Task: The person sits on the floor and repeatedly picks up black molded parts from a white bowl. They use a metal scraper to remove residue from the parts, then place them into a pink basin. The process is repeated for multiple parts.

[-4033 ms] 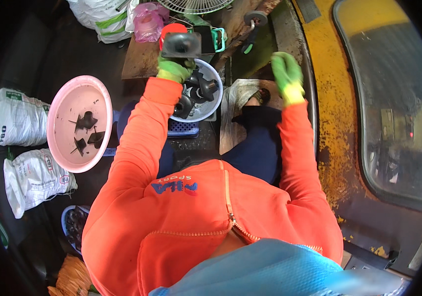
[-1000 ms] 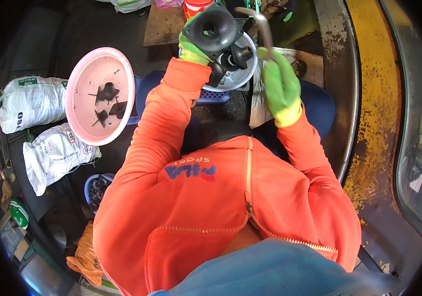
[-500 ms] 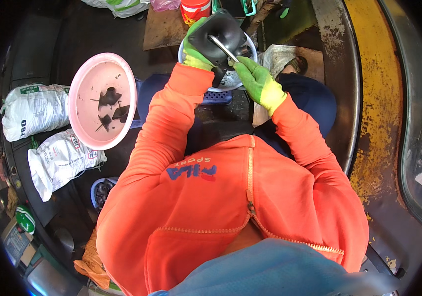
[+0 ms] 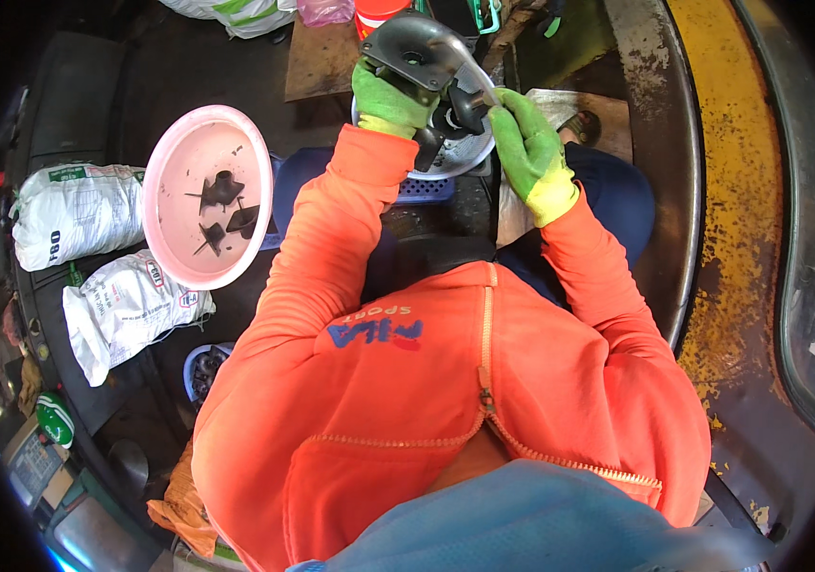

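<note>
Gloved in green and yellow, my left hand (image 4: 390,103) grips a black moulded part (image 4: 405,46) with a square flange and a hollow, funnel-like middle. It is raised above a bowl (image 4: 469,155) that contains more black pieces. Closed fingers of my right hand (image 4: 531,143), gloved alike, hold a slim silver metal tool (image 4: 472,72). Motion smears the tool along the flange's right edge; whether it is a blade I cannot tell. Its grip end is hidden by the glove.
A pink basin (image 4: 161,229) with several black parts stands left, beside two white sacks (image 4: 78,214). Below them is a small blue container (image 4: 199,372) of dark pieces. A red bucket (image 4: 379,10) stands at the far side. A rusty yellow metal edge (image 4: 732,238) runs along the right.
The tool has moved from the part's hollow middle to its right edge. My right hand has shifted slightly right and down, and the part has tilted in my left hand.
</note>
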`<state>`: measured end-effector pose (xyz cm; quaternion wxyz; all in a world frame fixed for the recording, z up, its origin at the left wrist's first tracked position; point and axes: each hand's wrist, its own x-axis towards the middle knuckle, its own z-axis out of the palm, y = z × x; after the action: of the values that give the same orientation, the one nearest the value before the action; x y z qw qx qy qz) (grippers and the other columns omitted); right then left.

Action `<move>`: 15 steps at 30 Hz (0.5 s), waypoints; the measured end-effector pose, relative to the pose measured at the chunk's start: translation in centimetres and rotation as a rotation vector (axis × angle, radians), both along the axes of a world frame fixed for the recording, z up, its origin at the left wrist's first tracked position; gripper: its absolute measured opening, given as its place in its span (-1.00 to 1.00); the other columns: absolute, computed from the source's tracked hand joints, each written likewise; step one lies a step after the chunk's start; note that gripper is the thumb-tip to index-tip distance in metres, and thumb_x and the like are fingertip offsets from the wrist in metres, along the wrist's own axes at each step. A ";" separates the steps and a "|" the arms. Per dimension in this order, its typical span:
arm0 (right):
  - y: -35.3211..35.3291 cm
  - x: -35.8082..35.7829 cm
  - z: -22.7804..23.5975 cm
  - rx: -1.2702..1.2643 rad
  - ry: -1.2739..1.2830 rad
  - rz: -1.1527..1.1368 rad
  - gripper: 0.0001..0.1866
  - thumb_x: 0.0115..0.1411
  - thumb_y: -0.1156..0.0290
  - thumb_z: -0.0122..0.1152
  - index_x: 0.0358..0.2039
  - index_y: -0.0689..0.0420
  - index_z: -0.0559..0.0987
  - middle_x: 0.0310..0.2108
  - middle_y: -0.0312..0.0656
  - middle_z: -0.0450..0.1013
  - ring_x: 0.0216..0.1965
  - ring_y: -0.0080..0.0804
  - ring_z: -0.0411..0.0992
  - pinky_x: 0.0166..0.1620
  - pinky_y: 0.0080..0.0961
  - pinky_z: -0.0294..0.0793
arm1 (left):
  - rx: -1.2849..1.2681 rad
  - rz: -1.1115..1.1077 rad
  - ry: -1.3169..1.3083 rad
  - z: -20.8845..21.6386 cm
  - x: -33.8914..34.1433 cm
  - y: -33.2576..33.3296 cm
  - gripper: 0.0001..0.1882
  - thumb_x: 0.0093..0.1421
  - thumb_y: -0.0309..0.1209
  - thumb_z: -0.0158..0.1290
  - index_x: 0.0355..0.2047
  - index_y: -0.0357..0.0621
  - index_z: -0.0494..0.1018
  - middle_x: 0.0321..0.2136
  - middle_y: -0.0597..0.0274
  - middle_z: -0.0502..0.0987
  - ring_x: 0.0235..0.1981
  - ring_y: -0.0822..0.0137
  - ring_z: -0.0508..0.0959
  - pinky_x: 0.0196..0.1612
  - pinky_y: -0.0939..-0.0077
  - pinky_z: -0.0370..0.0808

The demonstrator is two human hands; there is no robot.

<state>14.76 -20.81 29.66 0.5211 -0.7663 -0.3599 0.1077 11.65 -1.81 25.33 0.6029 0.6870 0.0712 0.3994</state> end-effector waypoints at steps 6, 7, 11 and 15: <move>-0.5 -1.2 1.6 0.100 -0.260 0.037 -0.63 0.29 0.52 0.06 0.11 0.24 0.45 -0.13 0.03 0.53 -0.18 -0.25 0.55 -0.10 -0.45 0.50 | 0.414 0.193 0.186 1.0 -0.6 0.1 -0.39 -0.04 -0.27 0.29 0.02 -0.14 0.37 -0.19 0.09 0.53 -0.14 0.13 0.55 -0.08 0.32 0.51; -0.6 -1.4 1.7 0.173 -0.299 0.018 -0.62 0.28 0.54 0.07 0.12 0.25 0.44 -0.12 0.04 0.53 -0.17 -0.24 0.56 -0.10 -0.45 0.51 | 0.390 0.171 0.190 1.0 -0.5 0.2 -0.25 -0.06 -0.29 0.30 0.15 -0.17 0.29 -0.14 0.03 0.50 -0.13 0.08 0.53 -0.04 0.29 0.50; 0.0 -1.6 1.5 0.016 -0.396 0.046 -0.61 0.24 0.57 0.09 0.11 0.20 0.46 -0.11 0.03 0.53 -0.17 -0.12 0.56 -0.14 -0.38 0.54 | 0.495 0.184 -0.028 0.5 0.1 0.4 -0.60 -0.04 -0.45 0.24 -0.15 -0.15 0.42 -0.37 0.13 0.50 -0.37 0.13 0.54 -0.24 0.37 0.50; 0.2 -1.1 1.0 0.001 -0.442 0.033 -0.58 0.23 0.54 0.12 0.12 0.14 0.45 -0.13 0.04 0.53 -0.20 -0.03 0.55 -0.19 -0.31 0.54 | 0.465 0.137 -0.059 0.5 0.1 0.9 -0.78 -0.09 -0.51 0.31 -0.42 -0.15 0.50 -0.48 0.22 0.49 -0.43 0.25 0.55 -0.33 0.45 0.46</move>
<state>13.69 -20.66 30.67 0.4280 -0.7652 -0.4779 -0.0544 11.76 -0.90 25.86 0.4018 0.7888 0.0060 0.4650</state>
